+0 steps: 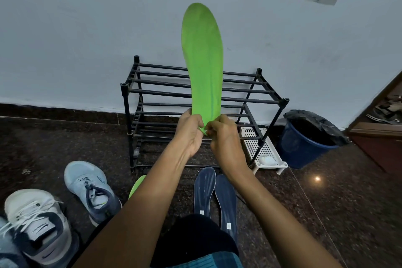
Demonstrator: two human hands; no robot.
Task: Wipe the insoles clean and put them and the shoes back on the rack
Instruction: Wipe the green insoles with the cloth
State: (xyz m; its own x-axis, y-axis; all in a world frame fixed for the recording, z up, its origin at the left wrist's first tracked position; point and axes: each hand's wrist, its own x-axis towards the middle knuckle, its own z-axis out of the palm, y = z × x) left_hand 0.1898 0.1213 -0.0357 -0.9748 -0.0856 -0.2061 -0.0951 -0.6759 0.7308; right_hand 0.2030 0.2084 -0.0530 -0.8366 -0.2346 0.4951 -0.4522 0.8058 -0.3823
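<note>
You are looking down at a dark speckled granite floor (326, 202) meeting a pale blue wall (65, 39), where a black shoe rack (250, 91) is standing. Your left hand (189, 132) and right hand (226, 139) are both gripping the heel end of a green insole (202, 54), fingers curled round it, holding it upright before the rack. A second green insole (136, 185) is lying half hidden behind your left forearm, with two navy insoles (204, 189) lying to its right. A light blue sneaker (89, 183) and a white sneaker (37, 217) are sitting at left, and a blue bin (293, 150) at right.

Four insoles (202, 61), three shoes (91, 189), one rack (161, 92)
</note>
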